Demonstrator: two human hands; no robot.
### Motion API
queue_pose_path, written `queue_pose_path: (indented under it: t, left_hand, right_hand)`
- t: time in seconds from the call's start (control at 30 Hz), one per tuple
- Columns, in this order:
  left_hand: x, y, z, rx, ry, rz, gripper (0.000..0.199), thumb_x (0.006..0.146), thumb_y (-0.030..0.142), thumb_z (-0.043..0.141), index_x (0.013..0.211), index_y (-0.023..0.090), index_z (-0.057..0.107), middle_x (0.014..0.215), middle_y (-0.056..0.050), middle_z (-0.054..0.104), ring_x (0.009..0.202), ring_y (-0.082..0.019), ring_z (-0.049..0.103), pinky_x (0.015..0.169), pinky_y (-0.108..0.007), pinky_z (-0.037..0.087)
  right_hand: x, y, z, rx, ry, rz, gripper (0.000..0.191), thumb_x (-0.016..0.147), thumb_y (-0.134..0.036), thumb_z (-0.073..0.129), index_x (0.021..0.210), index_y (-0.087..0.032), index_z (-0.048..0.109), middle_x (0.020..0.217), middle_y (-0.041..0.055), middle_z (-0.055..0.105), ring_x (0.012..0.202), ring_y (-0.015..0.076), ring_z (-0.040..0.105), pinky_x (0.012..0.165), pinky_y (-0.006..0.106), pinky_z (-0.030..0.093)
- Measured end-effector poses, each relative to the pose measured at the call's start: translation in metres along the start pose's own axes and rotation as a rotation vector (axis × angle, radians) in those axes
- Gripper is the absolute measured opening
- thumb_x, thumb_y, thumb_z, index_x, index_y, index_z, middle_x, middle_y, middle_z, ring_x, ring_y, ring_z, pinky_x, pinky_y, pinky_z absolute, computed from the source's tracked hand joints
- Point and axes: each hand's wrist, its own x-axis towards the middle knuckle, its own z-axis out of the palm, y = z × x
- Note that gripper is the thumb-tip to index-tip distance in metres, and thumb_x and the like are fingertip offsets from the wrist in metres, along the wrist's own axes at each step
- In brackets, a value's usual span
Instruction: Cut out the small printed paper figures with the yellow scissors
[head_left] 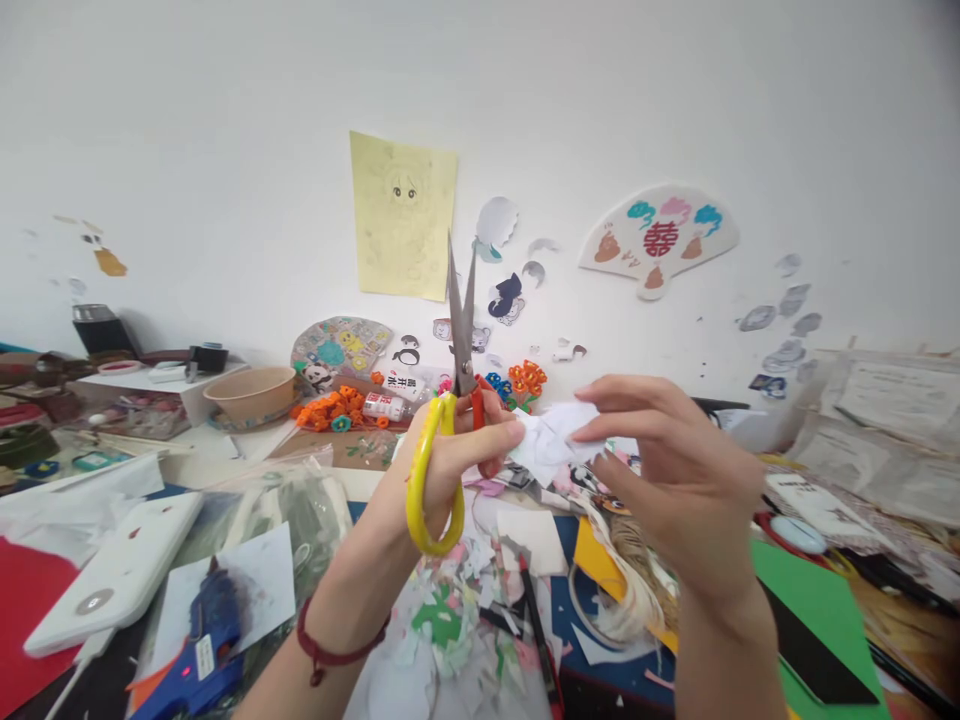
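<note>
My left hand (pixel 465 440) is closed, with scissors (pixel 463 360) held in it, their blades upward and slightly apart. One scissor handle is yellow and hangs over the back of the hand; the other is orange-red. Its thumb also presses the left edge of a crumpled or folded white paper piece (pixel 551 440). My right hand (pixel 664 460) is at the paper's right side, its thumb and fingertips bent around that edge. Behind the paper are orange and blue craft flowers (pixel 527 380).
Paper scraps (pixel 450 620) cover the middle of the table. A blue glue gun (pixel 206 640) and a white device (pixel 116 570) lie at left. String (pixel 637 590) is below my right hand, beside green paper (pixel 817 610). A beige bowl (pixel 251 392) stands behind.
</note>
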Motion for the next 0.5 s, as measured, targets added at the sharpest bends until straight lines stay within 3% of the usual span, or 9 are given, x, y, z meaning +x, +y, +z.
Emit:
queue_pose_path:
  t: [0.1,0.2,0.33,0.5]
  left_hand:
    - [0.000,-0.005,0.001,0.038,0.093,0.116,0.023,0.077,0.024,0.077,0.078,0.020,0.054,0.078,0.002,0.058,0.068,-0.009,0.052,0.061,-0.024,0.044]
    - [-0.003,-0.004,0.003,0.090,0.160,0.196,0.024,0.080,0.025,0.076,0.082,0.021,0.053,0.083,0.001,0.062,0.072,-0.011,0.055,0.064,-0.026,0.045]
    - [-0.006,-0.001,0.007,0.117,0.177,0.264,0.026,0.080,0.023,0.075,0.079,0.021,0.050,0.082,0.002,0.061,0.073,-0.011,0.056,0.064,-0.026,0.045]
    - [-0.004,-0.003,0.011,0.083,0.191,0.292,0.024,0.081,0.021,0.075,0.080,0.020,0.051,0.081,0.003,0.060,0.070,-0.009,0.054,0.062,-0.023,0.045]
  right_hand:
    - [0.000,0.004,-0.003,0.084,0.053,0.120,0.033,0.084,-0.004,0.065,0.104,-0.028,0.076,0.118,0.0054,0.070,0.107,0.0223,0.068,0.089,0.040,0.059]
    - [-0.001,0.011,-0.008,0.175,0.018,0.360,0.027,0.089,-0.016,0.066,0.112,-0.026,0.075,0.108,0.0062,0.076,0.091,0.0193,0.073,0.077,0.034,0.063]
    - [-0.002,0.014,-0.007,0.327,-0.067,0.514,0.017,0.088,-0.026,0.072,0.103,-0.023,0.079,0.089,0.0052,0.080,0.076,0.0178,0.076,0.070,0.031,0.064]
    - [0.000,0.007,0.001,0.404,-0.048,0.609,0.006,0.082,-0.027,0.079,0.087,-0.024,0.081,0.072,0.0008,0.077,0.066,0.0136,0.074,0.066,0.023,0.063]
